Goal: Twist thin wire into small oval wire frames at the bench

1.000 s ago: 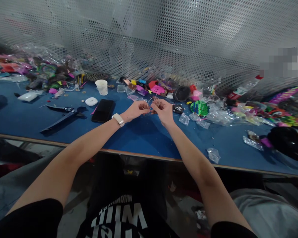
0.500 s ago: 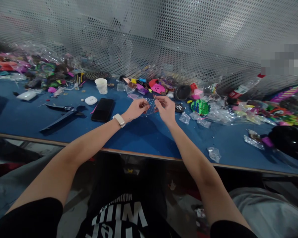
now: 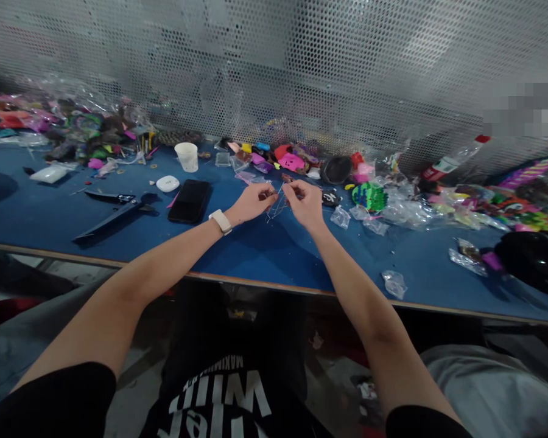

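Note:
Between my hands, above the blue table (image 3: 256, 249), is a small frame of thin silvery wires (image 3: 274, 210). My left hand (image 3: 254, 202), with a pale watch (image 3: 221, 222) at its wrist, pinches the left side of this wire frame. On the other side my right hand (image 3: 305, 199) closes thumb and fingers on the wires. Several thin ends stick out below and between the fingertips. How the wires join is too fine to make out. A black phone (image 3: 189, 201) lies to the left of my left hand.
Left of the phone lie a white case (image 3: 167, 184) and an open black folding tool (image 3: 114, 219). A white cup (image 3: 187, 158) stands behind. Colourful scraps and plastic bags line the perforated metal wall (image 3: 265, 79). A bottle (image 3: 456, 159) leans at right; a small clear bag (image 3: 394, 284) lies near the front edge.
The wire frame has turned between my fingers, and its ends now point further down. My fingers have shifted slightly on it; both arms stay nearly in place.

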Available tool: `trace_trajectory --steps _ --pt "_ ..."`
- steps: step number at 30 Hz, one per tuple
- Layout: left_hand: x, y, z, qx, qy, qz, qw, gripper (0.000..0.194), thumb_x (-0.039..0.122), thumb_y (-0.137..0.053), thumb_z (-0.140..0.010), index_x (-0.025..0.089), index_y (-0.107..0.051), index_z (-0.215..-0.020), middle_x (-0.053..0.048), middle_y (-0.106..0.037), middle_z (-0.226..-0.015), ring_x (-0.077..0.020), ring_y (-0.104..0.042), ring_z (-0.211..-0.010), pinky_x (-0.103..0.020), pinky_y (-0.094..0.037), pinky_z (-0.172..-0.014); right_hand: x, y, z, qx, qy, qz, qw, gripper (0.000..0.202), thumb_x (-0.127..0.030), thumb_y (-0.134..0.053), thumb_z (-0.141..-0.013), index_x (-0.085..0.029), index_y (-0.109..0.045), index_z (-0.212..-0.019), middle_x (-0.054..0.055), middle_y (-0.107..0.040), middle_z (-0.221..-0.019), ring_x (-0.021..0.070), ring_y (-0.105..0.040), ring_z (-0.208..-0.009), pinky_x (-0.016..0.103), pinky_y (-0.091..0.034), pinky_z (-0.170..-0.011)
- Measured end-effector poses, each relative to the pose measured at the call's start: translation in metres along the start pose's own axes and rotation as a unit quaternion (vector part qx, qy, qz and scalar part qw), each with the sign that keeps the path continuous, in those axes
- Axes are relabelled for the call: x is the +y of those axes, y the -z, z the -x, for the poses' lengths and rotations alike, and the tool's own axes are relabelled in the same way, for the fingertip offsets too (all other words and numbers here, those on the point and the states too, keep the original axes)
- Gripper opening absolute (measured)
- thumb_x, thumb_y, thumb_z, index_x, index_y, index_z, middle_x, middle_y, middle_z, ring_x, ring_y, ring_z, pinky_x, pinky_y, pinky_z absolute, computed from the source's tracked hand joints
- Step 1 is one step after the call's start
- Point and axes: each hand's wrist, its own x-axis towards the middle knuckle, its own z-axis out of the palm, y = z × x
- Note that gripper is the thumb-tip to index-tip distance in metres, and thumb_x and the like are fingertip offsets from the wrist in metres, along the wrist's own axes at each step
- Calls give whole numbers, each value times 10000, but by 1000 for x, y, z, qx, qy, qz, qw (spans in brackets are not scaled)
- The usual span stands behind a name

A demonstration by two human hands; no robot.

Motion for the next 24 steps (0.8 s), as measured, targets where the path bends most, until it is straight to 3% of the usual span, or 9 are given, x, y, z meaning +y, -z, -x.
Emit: trace_trajectory --steps 3,7,13,17,20,24 --pt "3 0 1 -2 -23 -50 998 211 246 -680 -1060 229 -656 -851 -9 -686 -714 -163 -620 -670 -327 -502 -687 0 0 -1 1 0 0 1000 582 -798 -752 -1014 -266 -733 -779 47 -742 -771 227 -705 -726 400 -557 -688" --pt "5 0 2 3 -68 -122 990 150 210 -686 -1042 217 -701 -893 -36 -743 -821 -179 -644 -758 -342 -510 -752 3 1 -4 -20 -52 -72 996 640 -864 -838 -898 -265 -720 -703 25 -676 -662 197 -624 -624 386 -538 -640" --pt "7 -1 4 6 -152 -153 976 168 219 -649 -1110 222 -733 -965 -73 -775 -932 -219 -700 -853 -374 -534 -818 0 7 -9 -74 -182 -227 954 636 -790 -1042 -660 -252 -701 -669 15 -664 -672 175 -616 -643 324 -535 -578" --pt "9 -2 5 3 -159 -157 975 162 200 -653 -1106 225 -735 -969 -73 -777 -948 -225 -711 -880 -374 -540 -834 0 5 -8 -105 -220 -254 936 684 -811 -1068 -613 -254 -681 -706 -9 -619 -657 161 -578 -624 324 -554 -580" --pt "8 -1 3 17 -115 -125 985 140 202 -672 -1084 217 -733 -959 -54 -768 -909 -194 -656 -789 -347 -517 -768 2 1 -6 -54 -161 -212 962 700 -897 -995 -696 -273 -726 -863 -12 -637 -702 167 -575 -618 346 -570 -597" --pt "5 2 -1 18 -53 -58 997 221 261 -669 -1091 221 -666 -875 1 -650 -727 -160 -558 -659 -317 -452 -665 2 1 -4 15 -8 -91 996 607 -874 -848 -912 -292 -779 -1074 65 -797 -1043 213 -710 -798 408 -653 -749"
